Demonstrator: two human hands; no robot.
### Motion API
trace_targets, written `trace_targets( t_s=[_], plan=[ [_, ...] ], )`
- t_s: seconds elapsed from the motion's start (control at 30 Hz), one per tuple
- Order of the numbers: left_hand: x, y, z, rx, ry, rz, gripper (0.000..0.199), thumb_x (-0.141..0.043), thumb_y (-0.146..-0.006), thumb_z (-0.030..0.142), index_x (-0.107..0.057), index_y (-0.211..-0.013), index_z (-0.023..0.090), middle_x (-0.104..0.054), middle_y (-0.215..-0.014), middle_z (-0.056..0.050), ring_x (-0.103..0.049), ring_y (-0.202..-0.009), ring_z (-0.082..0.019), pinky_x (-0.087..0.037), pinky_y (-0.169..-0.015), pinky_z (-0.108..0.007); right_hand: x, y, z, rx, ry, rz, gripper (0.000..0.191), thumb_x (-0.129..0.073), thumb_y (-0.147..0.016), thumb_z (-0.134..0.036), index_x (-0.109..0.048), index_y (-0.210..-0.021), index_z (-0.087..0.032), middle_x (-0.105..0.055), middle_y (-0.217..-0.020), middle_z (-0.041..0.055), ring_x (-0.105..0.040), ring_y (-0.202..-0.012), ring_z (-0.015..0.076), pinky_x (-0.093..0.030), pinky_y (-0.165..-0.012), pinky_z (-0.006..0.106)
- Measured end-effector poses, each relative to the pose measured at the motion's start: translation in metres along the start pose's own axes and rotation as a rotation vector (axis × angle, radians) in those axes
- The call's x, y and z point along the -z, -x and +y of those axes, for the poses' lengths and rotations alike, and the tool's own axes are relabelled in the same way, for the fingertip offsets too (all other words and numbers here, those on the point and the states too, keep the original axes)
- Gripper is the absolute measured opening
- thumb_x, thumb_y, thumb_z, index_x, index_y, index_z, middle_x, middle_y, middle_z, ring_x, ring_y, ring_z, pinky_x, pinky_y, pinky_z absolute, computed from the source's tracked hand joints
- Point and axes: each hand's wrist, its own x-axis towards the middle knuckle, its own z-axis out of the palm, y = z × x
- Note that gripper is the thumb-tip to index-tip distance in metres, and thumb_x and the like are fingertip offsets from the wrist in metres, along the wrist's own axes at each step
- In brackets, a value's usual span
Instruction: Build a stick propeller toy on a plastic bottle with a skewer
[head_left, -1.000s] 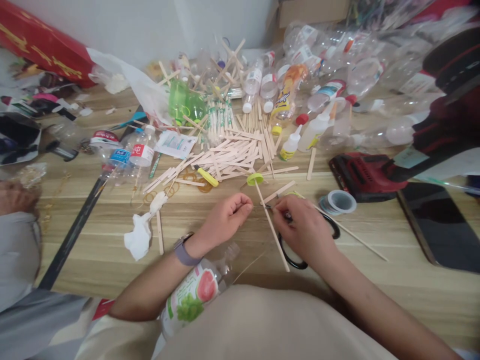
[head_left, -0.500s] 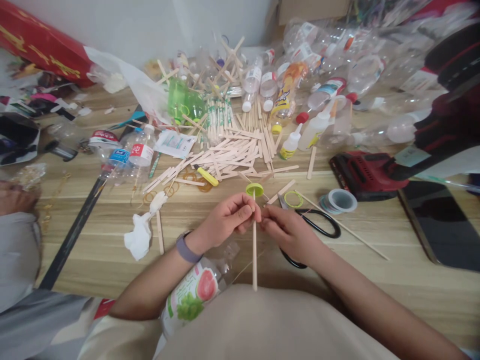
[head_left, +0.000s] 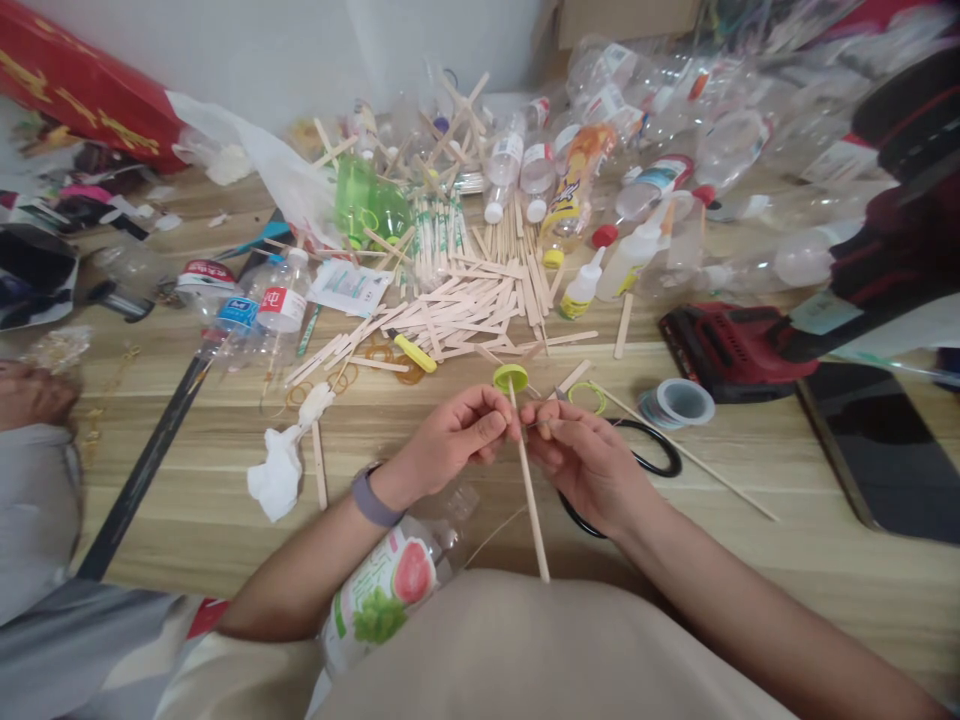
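Note:
A thin wooden stick (head_left: pixel 531 490) slants between my hands, with a yellow-green bottle cap (head_left: pixel 511 377) at its top end. My left hand (head_left: pixel 474 428) has its fingers pinched beside the stick just under the cap; what lies between the fingertips is too small to make out. My right hand (head_left: pixel 577 450) is closed on a thin wire (head_left: pixel 534 424) close to the stick's right side. Black-handled scissors (head_left: pixel 660 447) lie partly hidden behind my right hand. Below my left forearm, a clear bottle (head_left: pixel 386 590) with a fruit label rests against my body.
Wooden sticks (head_left: pixel 480 305) are heaped ahead, with a yellow cutter (head_left: pixel 414 352) before them. Plastic bottles crowd the back. At right are a wire spool (head_left: pixel 677 403), a red-black power tool (head_left: pixel 727 350) and a phone (head_left: pixel 885 450). Another person's hand (head_left: pixel 34 395) is at far left.
The stick's lower end has swung to the right and now slants. My right hand has turned, its fingertips pinched higher beside the stick. My left hand is nearly unmoved.

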Motion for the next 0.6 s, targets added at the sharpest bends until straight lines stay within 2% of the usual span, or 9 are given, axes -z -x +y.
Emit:
trace_targets(
  t_s=[0.1,0.2,0.4,0.6],
  plan=[
    [0.0004,0.0008,0.0003,-0.027,-0.041,-0.019,0.027,-0.061,-0.090,0.040,-0.052,-0.082,0.017,-0.054,-0.075,0.002,-0.040,-0.058,-0.007,-0.034,-0.055,-0.020,-0.0013,-0.0007,0.0006,-0.055,-0.076,-0.002,0.014,-0.066,-0.071,-0.030,-0.058,-0.066,-0.019,-0.057,-0.073,-0.0014,-0.028,-0.044,0.0046,-0.026,-0.046,0.024],
    [0.0004,0.0012,0.0023,-0.059,-0.096,-0.065,0.027,-0.058,-0.092,0.040,-0.052,-0.082,0.016,-0.052,-0.073,0.002,-0.042,-0.060,-0.008,-0.035,-0.058,-0.021,-0.0020,-0.0015,0.0005,-0.068,-0.075,-0.019,0.015,-0.068,-0.070,-0.030,-0.060,-0.066,-0.018,-0.052,-0.064,-0.0027,-0.035,-0.046,0.0060,-0.030,-0.048,0.024],
    [0.0024,0.0010,0.0040,-0.037,-0.246,-0.103,0.030,-0.055,-0.092,0.044,-0.053,-0.081,0.016,-0.050,-0.071,0.002,-0.042,-0.062,-0.010,-0.035,-0.058,-0.024,0.0012,-0.0007,-0.0003,-0.065,0.018,-0.070,0.014,-0.065,-0.075,-0.028,-0.058,-0.067,-0.018,-0.053,-0.062,-0.0026,-0.042,-0.051,0.0088,-0.031,-0.053,0.026],
    [0.0022,0.0018,0.0092,-0.010,-0.380,-0.115,0.021,-0.053,-0.092,0.034,-0.053,-0.079,0.017,-0.052,-0.072,0.002,-0.044,-0.062,-0.010,-0.035,-0.059,-0.024,0.0064,0.0004,-0.0009,-0.060,0.125,-0.124,0.017,-0.063,-0.078,-0.029,-0.054,-0.068,-0.019,-0.047,-0.057,-0.0057,-0.039,-0.052,0.0093,-0.028,-0.055,0.028]
  ],
)
